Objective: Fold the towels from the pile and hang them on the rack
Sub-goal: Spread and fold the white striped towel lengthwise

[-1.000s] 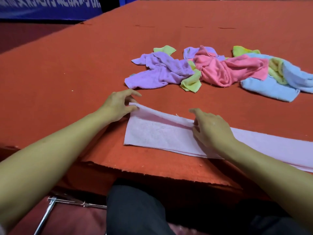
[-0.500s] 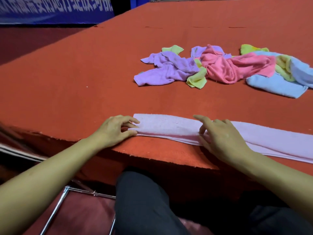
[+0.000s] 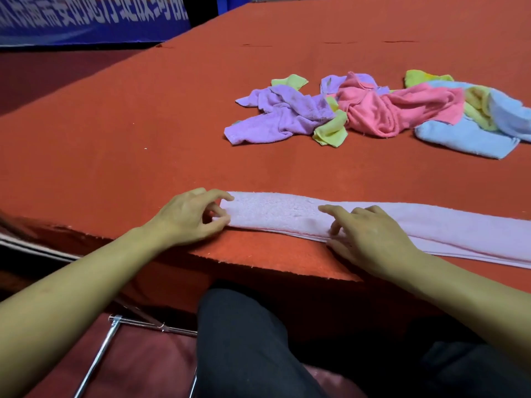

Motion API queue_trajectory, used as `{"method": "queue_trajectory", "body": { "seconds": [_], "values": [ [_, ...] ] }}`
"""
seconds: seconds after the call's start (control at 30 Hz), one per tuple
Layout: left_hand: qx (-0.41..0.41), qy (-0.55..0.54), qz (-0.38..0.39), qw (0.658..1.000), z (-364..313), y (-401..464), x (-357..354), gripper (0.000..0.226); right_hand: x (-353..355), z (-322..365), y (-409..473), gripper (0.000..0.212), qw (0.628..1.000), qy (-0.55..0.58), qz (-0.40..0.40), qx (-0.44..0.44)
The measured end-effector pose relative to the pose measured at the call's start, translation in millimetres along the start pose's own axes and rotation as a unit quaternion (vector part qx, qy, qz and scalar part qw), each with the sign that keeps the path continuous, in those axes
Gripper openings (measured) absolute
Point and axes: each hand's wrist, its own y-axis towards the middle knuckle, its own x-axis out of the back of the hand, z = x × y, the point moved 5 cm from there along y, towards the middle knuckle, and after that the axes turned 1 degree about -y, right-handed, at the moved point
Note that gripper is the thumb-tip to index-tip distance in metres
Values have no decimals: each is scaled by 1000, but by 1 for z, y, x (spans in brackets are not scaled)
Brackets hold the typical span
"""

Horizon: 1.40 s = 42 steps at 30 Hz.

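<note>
Pale pink terry towel (image 3: 373, 222) is laid as a long narrow strip along the near edge of the table (image 3: 143, 124), its right end running out of view. A second earlier the strip was about twice as deep, with its far edge lifted; the far half has since been brought over onto the near half, so the lengthwise fold is judged complete. The left end of the strip is pinched by the left hand (image 3: 189, 219) between thumb and forefinger, the grip being closed on the cloth. The right hand (image 3: 370, 239) is rested on the middle of the strip, its fingers loosely bent and spread on the pile; nothing is seen to be grasped there. A crosswise fold is judged to be the next step required before hanging. The pile of towels (image 3: 373, 113), in purple, yellow-green, pink and blue, is left crumpled well apart on the far side of the table. No rack is visible.
</note>
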Motion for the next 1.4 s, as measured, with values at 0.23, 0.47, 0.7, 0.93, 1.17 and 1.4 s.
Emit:
{"method": "queue_trajectory", "body": {
  "seconds": [0.23,0.47,0.7,0.93,1.17,1.4],
  "values": [
    [202,-149,-28,968,18,38,-9,27,4,9,32,44,996,86,-31,-19],
    [223,-196,44,954,29,46,-25,31,-35,1,92,47,988,76,64,-122],
    [237,-300,2,924,37,49,-18,34,-52,-5,103,44,977,127,95,-141],
    [165,-88,-40,982,0,65,-13,32,-16,-31,73,49,974,162,37,-153],
    [5,-237,35,971,-137,105,-55,30,30,-98,-28,41,968,153,26,-199],
    [-44,-250,108,961,-211,121,-98,33,61,-139,-112,32,973,103,41,-201]
  ]
}}
